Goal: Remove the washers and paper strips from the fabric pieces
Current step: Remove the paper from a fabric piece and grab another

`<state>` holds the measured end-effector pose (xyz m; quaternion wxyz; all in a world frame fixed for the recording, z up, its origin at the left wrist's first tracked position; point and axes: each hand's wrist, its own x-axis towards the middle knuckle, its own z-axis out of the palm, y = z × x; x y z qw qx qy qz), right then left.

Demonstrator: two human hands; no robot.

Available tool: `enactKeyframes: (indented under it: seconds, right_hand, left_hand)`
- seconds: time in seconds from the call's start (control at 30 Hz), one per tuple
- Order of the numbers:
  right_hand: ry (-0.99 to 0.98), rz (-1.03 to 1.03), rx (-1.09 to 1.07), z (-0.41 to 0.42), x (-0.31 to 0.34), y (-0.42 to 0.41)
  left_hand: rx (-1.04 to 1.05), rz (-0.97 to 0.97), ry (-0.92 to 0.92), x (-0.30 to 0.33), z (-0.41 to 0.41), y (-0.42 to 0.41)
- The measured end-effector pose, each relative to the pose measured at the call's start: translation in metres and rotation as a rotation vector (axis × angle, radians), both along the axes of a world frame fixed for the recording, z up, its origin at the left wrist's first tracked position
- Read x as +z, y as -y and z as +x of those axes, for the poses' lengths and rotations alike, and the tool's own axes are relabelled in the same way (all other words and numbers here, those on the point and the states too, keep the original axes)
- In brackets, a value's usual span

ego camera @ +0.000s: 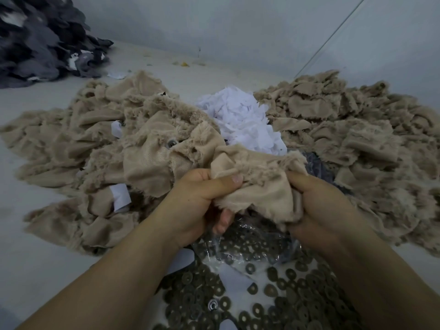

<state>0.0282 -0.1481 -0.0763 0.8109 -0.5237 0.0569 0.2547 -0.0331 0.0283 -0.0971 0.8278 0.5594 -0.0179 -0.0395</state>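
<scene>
Both hands hold one beige fleece fabric piece (257,184) up between them, over the washers. The left hand (197,208) grips the piece's left end, thumb pressed flat on top of the cloth and fingers curled underneath. The right hand (319,210) grips the right end, fingers wrapped round the bunched cloth, fingertips hidden in the folds. The hands sit close together with the piece crumpled and stretched across the gap. Just below both hands lies a clear plastic bag (240,246), crinkled, with dark ring-shaped washers (281,298) in it and spilled around it on the white surface (28,258), toward the wrists. Left of the left hand is a spread heap of beige fabric pieces (95,148); one metal washer (172,144) shows on a piece just beyond the left hand, and white paper strips (121,196) poke out of the heap beside the left wrist. Beyond the hands, between the two heaps, sits a pile of white paper strips (242,120). Right of the right hand lies a second heap of beige pieces (352,129), flatter. Far beyond the left hand, by the wall, a pile of dark grey fabric scraps (40,41), blurred.
</scene>
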Motion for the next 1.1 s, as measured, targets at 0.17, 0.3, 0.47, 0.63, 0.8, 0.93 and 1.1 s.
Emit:
enactKeyframes:
  seconds: [0.17,0.3,0.47,0.63,0.8,0.93,1.1]
  right_hand:
    - [-0.125,0.173,-0.006,0.002,0.002,0.004]
    - [-0.028,0.238,0.21,-0.008,0.006,0.003]
    - [0.003,0.178,0.301,-0.011,0.009,0.001]
    - [0.002,-0.009,0.225,-0.01,-0.002,-0.001]
    - [0.003,0.046,0.169,-0.006,0.001,-0.001]
    - [-0.042,0.068,0.275,-0.008,0.0,-0.001]
    - [-0.151,0.141,0.28,-0.005,-0.004,0.001]
  left_hand:
    - [-0.089,0.053,0.069,-0.002,0.0,-0.001]
    - [0.021,0.001,0.048,-0.003,0.005,0.001]
    - [0.086,-0.166,-0.031,-0.005,0.011,0.0]
    - [0.145,-0.053,-0.037,-0.005,0.009,0.001]
    - [0.299,0.258,0.133,-0.007,0.005,0.004]
    - [0.331,0.74,0.497,-0.005,0.002,-0.001]
    - [0.264,0.732,0.603,-0.001,0.0,0.003]
